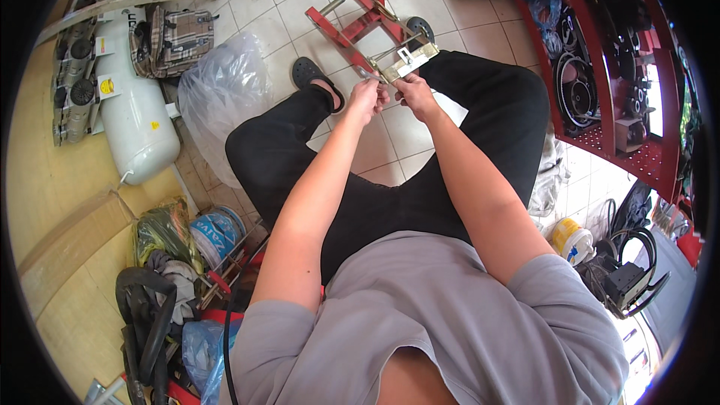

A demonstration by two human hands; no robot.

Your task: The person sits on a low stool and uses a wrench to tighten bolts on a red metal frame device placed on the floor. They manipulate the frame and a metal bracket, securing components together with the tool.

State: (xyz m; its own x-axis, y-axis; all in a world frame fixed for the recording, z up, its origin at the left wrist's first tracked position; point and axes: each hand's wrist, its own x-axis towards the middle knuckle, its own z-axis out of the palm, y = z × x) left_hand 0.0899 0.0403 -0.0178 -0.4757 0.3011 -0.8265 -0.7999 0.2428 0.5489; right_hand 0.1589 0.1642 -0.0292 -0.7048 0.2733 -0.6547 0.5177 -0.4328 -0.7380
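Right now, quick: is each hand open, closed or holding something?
Left hand: fingers curled near the red metal frame; hold can't be told.
Right hand: fingers curled by the pale metal plate; grip can't be told.

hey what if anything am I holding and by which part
Your right hand appears to hold the pale metal bracket by its near edge. Your left hand is beside it, its hold too small to tell.

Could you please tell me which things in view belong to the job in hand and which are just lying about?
In hand, it seems:
red frame
pale plate on its near end, the left hand and right hand close by

Apparently lying about:
tank
plaid bag
clear bag
bucket
tub
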